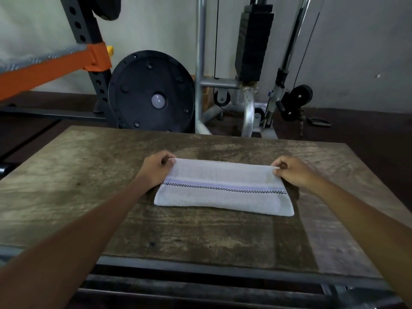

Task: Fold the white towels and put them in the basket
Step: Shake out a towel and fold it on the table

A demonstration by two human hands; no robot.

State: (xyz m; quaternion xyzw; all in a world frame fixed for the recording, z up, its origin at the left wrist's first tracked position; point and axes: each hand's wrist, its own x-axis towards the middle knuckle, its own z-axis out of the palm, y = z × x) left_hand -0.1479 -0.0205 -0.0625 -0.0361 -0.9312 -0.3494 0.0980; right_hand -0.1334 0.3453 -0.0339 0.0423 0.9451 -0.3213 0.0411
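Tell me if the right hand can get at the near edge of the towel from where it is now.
Probably yes. The right hand pinches the far right corner of the white towel, and the near edge lies flat on the bare wooden table with nothing on or around it. The left hand stays at the far left corner.

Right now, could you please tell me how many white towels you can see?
1. The white towel lies folded on the wooden table, its far corners pinched by the left hand and right hand. More may lie out of view.
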